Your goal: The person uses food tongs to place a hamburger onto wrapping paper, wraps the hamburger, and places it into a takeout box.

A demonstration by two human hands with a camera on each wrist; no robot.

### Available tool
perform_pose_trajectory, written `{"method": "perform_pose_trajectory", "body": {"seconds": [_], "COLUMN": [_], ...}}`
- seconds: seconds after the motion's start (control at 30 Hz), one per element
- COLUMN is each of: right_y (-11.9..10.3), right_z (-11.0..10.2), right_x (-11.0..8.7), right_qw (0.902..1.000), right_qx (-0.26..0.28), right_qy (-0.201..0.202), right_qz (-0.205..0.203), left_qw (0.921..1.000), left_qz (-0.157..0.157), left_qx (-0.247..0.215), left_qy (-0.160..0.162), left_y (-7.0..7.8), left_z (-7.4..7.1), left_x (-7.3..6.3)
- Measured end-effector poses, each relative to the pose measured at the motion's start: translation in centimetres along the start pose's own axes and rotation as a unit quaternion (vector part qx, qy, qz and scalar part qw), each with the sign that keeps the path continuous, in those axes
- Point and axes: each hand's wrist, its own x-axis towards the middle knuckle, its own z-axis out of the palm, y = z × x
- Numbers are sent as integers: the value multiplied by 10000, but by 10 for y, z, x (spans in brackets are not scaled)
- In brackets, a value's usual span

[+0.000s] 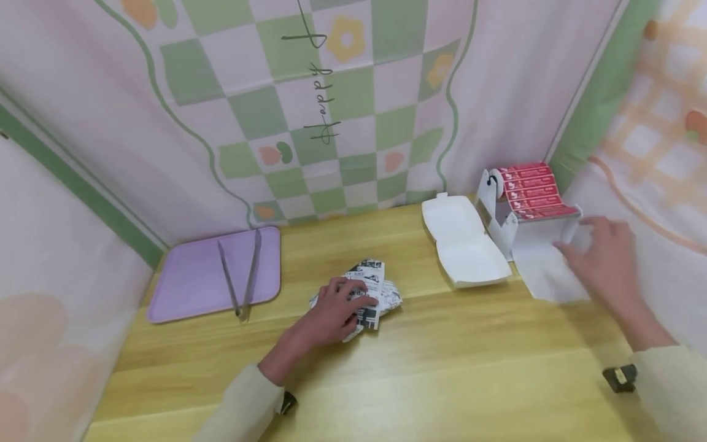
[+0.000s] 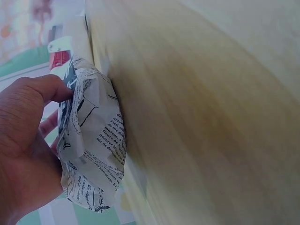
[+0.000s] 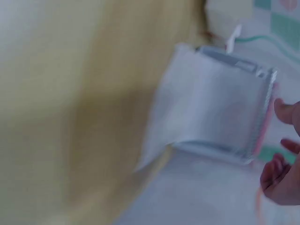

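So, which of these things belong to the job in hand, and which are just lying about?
Seemingly in use:
- paper-wrapped bundle, held by the left hand
- red label strip and its dispenser, beside the right hand

Lying about, perhaps for later:
- open white box
- purple tray
- tongs, on the tray

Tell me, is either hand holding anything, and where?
Left hand rests on top of the printed paper bundle; whether it grips can't be told. Right hand holds nothing.

Looked bright in the head view, with soft glare on the table and slight blur over the right hand. Appeared dimmer, bluish in both wrist views, smeared in the right.
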Motion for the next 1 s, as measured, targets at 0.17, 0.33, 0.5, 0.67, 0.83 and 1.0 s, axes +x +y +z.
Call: {"method": "perform_pose_trajectory", "body": {"seconds": [0.17,0.33,0.5,0.67,0.83,1.0], "right_y": [-45,-47,-44,-41,-35,-22], "right_z": [6,5,1,2,2,-4], "right_x": [40,56,57,56,58,61], "right_qw": [9872,9697,9577,9479,9610,9947], "right_qx": [-703,-1200,-1423,-1587,-1290,-9], "right_qy": [-328,-615,-621,-474,-141,358], "right_qz": [-1395,-2036,-2423,-2721,-2444,-960], "left_qw": [9999,9999,9997,9996,9997,9996], "left_qz": [-106,-93,-196,-214,-189,-229], "left_qx": [10,13,54,21,23,12], "left_qy": [-1,-134,-149,-204,-159,-179], "left_y": [1,4,6,5,4,5], "left_z": [1,3,-2,-2,-1,-3], "left_x": [-2,0,1,1,1,1]}}
